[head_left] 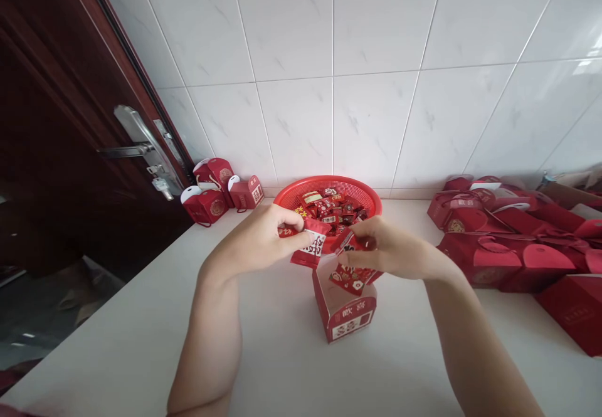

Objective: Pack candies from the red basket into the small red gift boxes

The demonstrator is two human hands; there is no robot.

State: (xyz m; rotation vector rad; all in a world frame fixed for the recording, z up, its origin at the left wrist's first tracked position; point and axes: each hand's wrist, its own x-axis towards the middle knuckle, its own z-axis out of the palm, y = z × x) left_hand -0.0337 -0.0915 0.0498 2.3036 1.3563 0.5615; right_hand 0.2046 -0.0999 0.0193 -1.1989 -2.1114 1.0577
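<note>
My left hand (277, 238) pinches a red candy packet (312, 245) with a white printed panel, just left of the open box. In my right hand (388, 248) are red wrapped candy packets (353, 278) with printed figures, held over the box opening; how many is unclear. Below them an open red gift box (350, 313) stands upright on the white table, with white lettering panels on its near side. Behind both hands sits a red plastic basket (301, 186) holding many red wrapped candies (336, 207). My hands hide its front rim in part.
Several closed red gift boxes (211, 194) stand at the table's back left. Many more red boxes (493, 257) are piled at the right. The white table (277, 354) meets a tiled wall (376, 28). A dark door (61, 91) with a metal handle (126, 151) is at left.
</note>
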